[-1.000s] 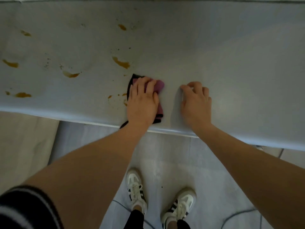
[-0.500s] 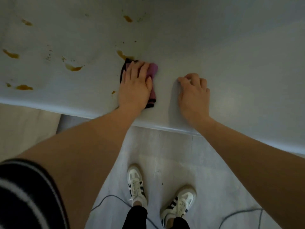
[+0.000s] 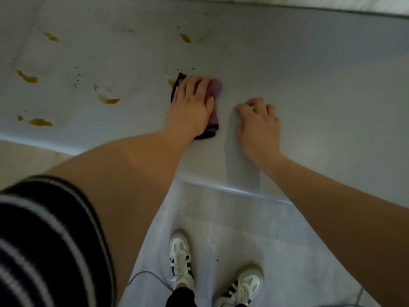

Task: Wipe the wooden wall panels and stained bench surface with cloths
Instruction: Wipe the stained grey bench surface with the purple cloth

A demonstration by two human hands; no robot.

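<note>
A pale grey bench surface (image 3: pixel 309 69) runs across the upper half of the view, marked with several orange-brown stains (image 3: pixel 108 99) on its left part. My left hand (image 3: pixel 191 105) presses flat on a purple cloth with a dark edge (image 3: pixel 213 89), right at a stain whose rim shows beside the cloth. My right hand (image 3: pixel 259 122) rests on the bench just right of the cloth, fingers curled, holding nothing.
The bench's front edge (image 3: pixel 234 191) crosses the middle of the view. Below it lies a grey floor (image 3: pixel 243 229) with my two white shoes (image 3: pixel 180 258) and a thin cable (image 3: pixel 146 274). A lighter strip (image 3: pixel 332 3) runs behind the bench at the top.
My left hand has slid the cloth away from the bench edge, over the stains near it and up to a farther one. My right hand has stayed in place.
</note>
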